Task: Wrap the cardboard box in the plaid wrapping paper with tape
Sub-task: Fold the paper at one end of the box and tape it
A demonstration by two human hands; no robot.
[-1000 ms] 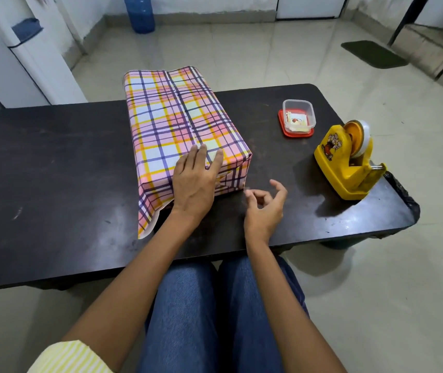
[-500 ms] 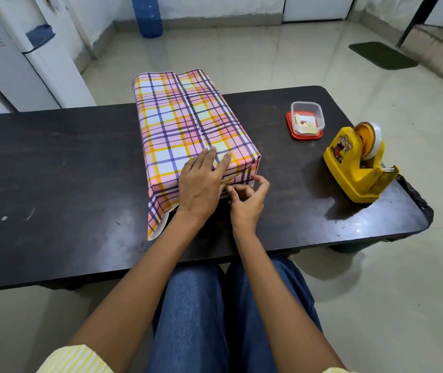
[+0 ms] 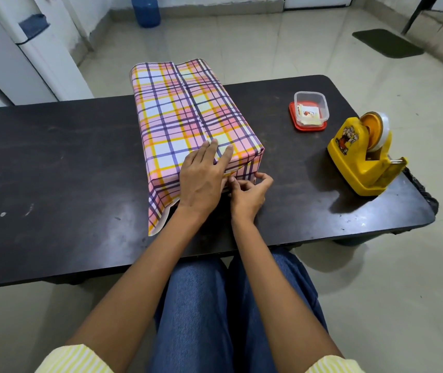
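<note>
Box [image 3: 196, 122] sits mid-worktop [image 3: 53, 170], long axis running 6 to 12, far end skewed a touch toward 11. The top and sides are covered in paper [image 3: 166, 103], with the seam running down the top along that axis.

Your left hand [image 3: 201, 181] is flat on the near top edge, its fingers [image 3: 211, 153] straight and close together, pressing the paper down. Your right hand [image 3: 250, 192] is against the near end face at its lower right corner. Those fingers [image 3: 237, 184] are curled and look pinched on the paper fold. Can't tell if there's a tape strip in there.

Key relation: the open end faces you at 6, directly under both hands. A loose flap [image 3: 161, 211] trails off the near-left corner toward 7, closest to your left hand, which is busy holding. The right hand has to do the folding.

Dispenser [image 3: 360, 160] is at 3, well apart and on the right-hand side. It has a cartoon sticker and no legible text. Tub [image 3: 310, 111] is at 2, with printed cards inside that are unreadable.
</note>
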